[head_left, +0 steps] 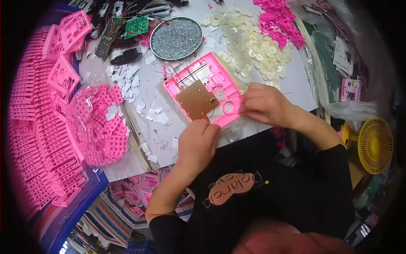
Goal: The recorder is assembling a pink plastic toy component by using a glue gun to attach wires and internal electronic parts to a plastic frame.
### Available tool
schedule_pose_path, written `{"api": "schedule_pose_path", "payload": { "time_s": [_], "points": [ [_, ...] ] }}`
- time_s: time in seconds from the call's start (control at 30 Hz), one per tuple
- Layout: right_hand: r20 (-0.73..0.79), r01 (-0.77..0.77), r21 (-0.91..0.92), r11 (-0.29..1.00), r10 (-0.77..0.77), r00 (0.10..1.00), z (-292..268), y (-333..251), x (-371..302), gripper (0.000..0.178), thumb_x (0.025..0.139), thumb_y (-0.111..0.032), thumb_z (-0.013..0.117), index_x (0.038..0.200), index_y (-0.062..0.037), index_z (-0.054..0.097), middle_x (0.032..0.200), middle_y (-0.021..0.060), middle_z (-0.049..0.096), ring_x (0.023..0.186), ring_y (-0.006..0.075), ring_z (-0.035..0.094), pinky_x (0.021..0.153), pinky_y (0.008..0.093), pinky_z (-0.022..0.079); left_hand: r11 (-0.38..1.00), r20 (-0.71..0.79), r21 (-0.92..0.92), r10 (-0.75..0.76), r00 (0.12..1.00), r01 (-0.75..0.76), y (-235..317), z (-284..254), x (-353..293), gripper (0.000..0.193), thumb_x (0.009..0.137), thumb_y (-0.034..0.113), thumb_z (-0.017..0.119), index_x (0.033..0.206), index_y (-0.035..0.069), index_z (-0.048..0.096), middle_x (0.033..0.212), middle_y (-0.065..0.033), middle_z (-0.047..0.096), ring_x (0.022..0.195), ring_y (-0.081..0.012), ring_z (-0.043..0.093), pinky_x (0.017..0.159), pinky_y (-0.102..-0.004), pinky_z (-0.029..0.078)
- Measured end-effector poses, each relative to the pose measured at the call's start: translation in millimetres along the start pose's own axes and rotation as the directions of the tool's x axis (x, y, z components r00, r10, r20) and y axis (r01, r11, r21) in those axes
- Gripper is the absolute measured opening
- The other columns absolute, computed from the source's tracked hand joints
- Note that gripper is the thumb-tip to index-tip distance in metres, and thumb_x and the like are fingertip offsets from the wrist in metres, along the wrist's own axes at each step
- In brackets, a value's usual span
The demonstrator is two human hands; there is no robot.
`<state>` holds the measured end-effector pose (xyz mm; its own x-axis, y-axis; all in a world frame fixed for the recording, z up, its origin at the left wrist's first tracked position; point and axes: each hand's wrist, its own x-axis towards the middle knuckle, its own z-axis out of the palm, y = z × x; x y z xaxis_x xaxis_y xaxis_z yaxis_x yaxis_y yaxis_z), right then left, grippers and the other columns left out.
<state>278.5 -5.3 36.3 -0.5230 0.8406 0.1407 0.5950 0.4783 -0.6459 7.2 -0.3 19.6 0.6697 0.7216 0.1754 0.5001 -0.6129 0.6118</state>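
A pink plastic housing lies tilted on the table in front of me, its inner side up. A brown circuit board rests in it, with thin wires running from it. My left hand is closed at the near edge of the housing, beside the board; its fingertips are partly hidden. At the housing's right edge my right hand is closed in a pinch, with thin wires leading to its fingers. Exactly what lies between those fingertips is too small to tell.
A round tray of small metal screws stands behind the housing. White plastic discs and pink parts lie at the back right. A bag of pink keypads, stacked pink frames and white paper squares are leftward. A yellow fan stands right.
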Motion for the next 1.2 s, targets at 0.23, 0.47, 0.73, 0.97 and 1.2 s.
{"api": "schedule_pose_path", "payload": {
  "time_s": [0.23, 0.47, 0.73, 0.97, 1.2],
  "points": [
    [0.167, 0.287, -0.035, 0.957, -0.278, 0.946, -5, 7, 18, 0.016, 0.077, -0.010, 0.077, 0.087, -0.0080, 0.065, 0.097, 0.0056, 0.061, 0.096, 0.0283, 0.058, 0.076, 0.0405, 0.052, 0.997, 0.102, 0.062, 0.041, 0.994, -0.048, -10, -10, 4, 0.023, 0.080, 0.006, 0.071, 0.102, 0.011, 0.068, 0.084, -0.0075, 0.059, 0.078, -0.0296, 0.062, 0.066, -0.0385, 0.051],
    [0.019, -0.115, 0.026, 0.993, 0.115, 0.993, 5, -3, 1, 0.019, 0.076, -0.015, 0.080, 0.085, -0.0088, 0.064, 0.093, 0.0061, 0.060, 0.089, 0.0302, 0.057, 0.077, 0.0421, 0.048, 0.950, 0.310, 0.235, 0.125, 0.943, -0.204, 6, -14, 12, 0.069, 0.080, 0.006, 0.062, 0.145, 0.028, 0.054, 0.096, -0.0037, 0.058, 0.087, -0.0233, 0.061, 0.066, -0.0366, 0.052],
    [-0.108, -0.060, -0.130, 0.990, 0.046, 0.993, 9, -4, -11, 0.015, 0.078, -0.015, 0.077, 0.084, -0.0089, 0.065, 0.087, 0.0082, 0.061, 0.084, 0.0316, 0.060, 0.070, 0.0435, 0.049, 0.951, 0.409, 0.210, 0.124, 0.904, -0.226, 13, -14, 23, 0.068, 0.081, 0.009, 0.064, 0.146, 0.024, 0.052, 0.096, -0.0080, 0.056, 0.086, -0.0265, 0.059, 0.064, -0.0394, 0.053],
    [-0.054, 0.005, -0.119, 0.993, -0.011, 0.998, 15, 3, -16, 0.015, 0.079, -0.013, 0.075, 0.091, -0.0111, 0.068, 0.076, 0.0057, 0.059, 0.071, 0.0294, 0.060, 0.058, 0.0413, 0.048, 0.978, 0.388, 0.152, 0.074, 0.919, -0.143, 12, -11, 23, 0.064, 0.082, 0.006, 0.061, 0.143, 0.025, 0.055, 0.097, -0.0101, 0.057, 0.089, -0.0294, 0.062, 0.066, -0.0418, 0.054],
    [0.096, 0.019, -0.346, 0.938, 0.016, 0.995, 7, -7, -39, 0.018, 0.080, -0.016, 0.073, 0.097, -0.0113, 0.072, 0.066, 0.0070, 0.057, 0.061, 0.0281, 0.060, 0.053, 0.0411, 0.046, 0.991, 0.375, 0.112, 0.023, 0.927, -0.069, 14, -10, 30, 0.058, 0.085, 0.006, 0.059, 0.139, 0.028, 0.059, 0.096, -0.0119, 0.057, 0.089, -0.0310, 0.065, 0.067, -0.0435, 0.055]
  ]
}}
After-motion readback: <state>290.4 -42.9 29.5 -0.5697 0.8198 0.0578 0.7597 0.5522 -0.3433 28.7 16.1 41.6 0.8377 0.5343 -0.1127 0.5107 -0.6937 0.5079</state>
